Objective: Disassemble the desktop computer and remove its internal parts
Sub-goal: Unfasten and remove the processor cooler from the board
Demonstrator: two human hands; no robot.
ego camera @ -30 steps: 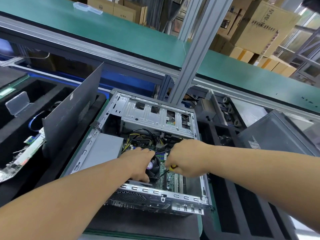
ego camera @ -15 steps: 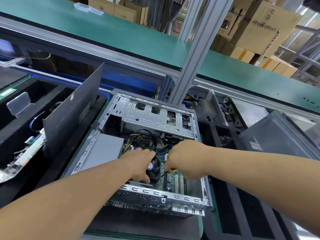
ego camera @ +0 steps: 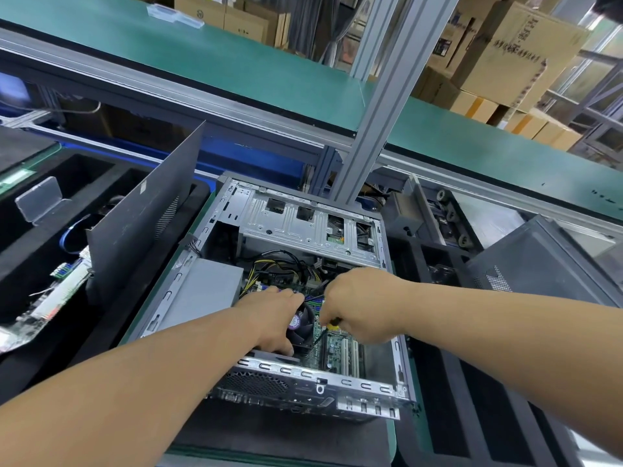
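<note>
Screwdriver [ego camera: 328, 328] in right hand's [ego camera: 362, 306] closed grip.

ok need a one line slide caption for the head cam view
Left hand steadies the CPU fan while the right hand works a screwdriver inside the open desktop case.

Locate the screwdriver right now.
Head view, centre-right: the screwdriver is in the right hand, inside the open computer case. Its tip points down at the board just right of the CPU fan, which the left hand steadies.
</note>
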